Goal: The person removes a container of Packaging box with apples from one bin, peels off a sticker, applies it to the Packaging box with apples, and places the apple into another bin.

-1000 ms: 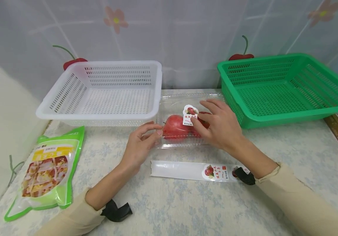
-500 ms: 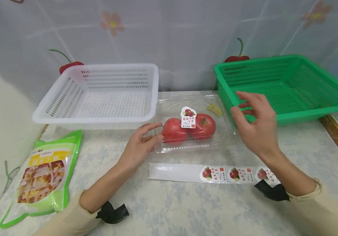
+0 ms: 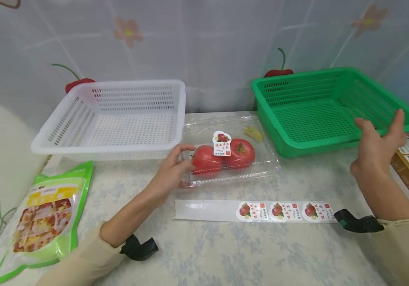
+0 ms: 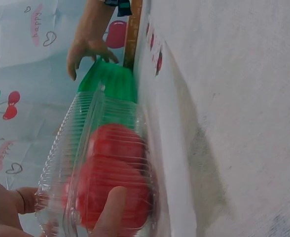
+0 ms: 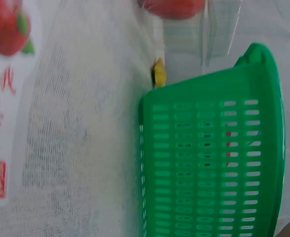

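A clear plastic clamshell box (image 3: 204, 123) with two red apples (image 3: 239, 153) inside lies between the baskets. On its lid is an apple-printed sticker (image 3: 222, 143). My left hand (image 3: 170, 172) holds the box's left end, thumb at the front and fingers behind, as the left wrist view shows. At the right, my right hand (image 3: 381, 147) is by the front right part of the green basket (image 3: 290, 145), thumb and forefinger spread wide; whether it touches the rim I cannot tell. Part of that hand shows at the right wrist view's lower edge.
A white basket (image 3: 108, 150) stands left of the box. A green-edged food packet (image 3: 45, 218) lies at the left. In front, a strip of apple stickers (image 3: 204, 209) lies flat on the patterned cloth (image 3: 226, 254). A printed curtain (image 3: 211, 51) hangs behind.
My right hand has left the box's lid and swung right to the green basket, uncovering the sticker and the second apple. My left hand stays at the box's left end.
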A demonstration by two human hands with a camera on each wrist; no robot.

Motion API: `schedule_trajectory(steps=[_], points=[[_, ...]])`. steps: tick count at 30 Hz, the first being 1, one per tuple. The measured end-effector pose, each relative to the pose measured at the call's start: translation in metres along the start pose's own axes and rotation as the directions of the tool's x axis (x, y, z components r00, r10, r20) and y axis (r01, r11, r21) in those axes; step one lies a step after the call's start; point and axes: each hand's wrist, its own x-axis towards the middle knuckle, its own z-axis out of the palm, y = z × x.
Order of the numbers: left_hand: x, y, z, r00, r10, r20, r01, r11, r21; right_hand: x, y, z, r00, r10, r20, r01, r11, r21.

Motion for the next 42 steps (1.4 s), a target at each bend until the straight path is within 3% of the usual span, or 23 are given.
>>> schedule_trajectory(steps=[6,10,13,19,24,33,42], points=[[-0.001,-0.007,0.004,0.998,0.067,-0.005,-0.067,0.998,0.013,0.012,0.012,0.002,0.999,0.026,0.03,-0.023,0.996,-0.082],[-0.001,-0.008,0.005,0.998,0.066,-0.02,-0.065,0.997,0.031,0.013,0.018,0.0,0.986,0.123,0.114,-0.121,0.992,-0.022],[-0.001,-0.007,0.007,0.998,0.051,-0.047,-0.05,0.998,0.026,0.014,0.022,0.001,0.976,0.147,0.164,-0.155,0.987,0.042],[-0.006,-0.006,0.012,0.994,0.015,-0.104,-0.025,0.995,-0.097,0.014,0.025,0.002,0.974,0.122,0.193,-0.142,0.985,0.093],[-0.011,-0.005,0.016,0.994,-0.016,-0.103,-0.006,0.977,-0.213,0.016,0.025,0.003,0.983,0.103,0.154,-0.118,0.988,0.096],[-0.036,-0.006,0.025,0.993,-0.066,-0.097,0.031,0.946,-0.322,0.017,0.027,0.003,0.984,0.102,0.145,-0.112,0.991,0.066],[-0.062,0.002,0.032,0.999,-0.002,-0.053,-0.015,0.947,-0.322,0.018,0.03,0.001,0.982,0.088,0.164,-0.102,0.992,0.08]])
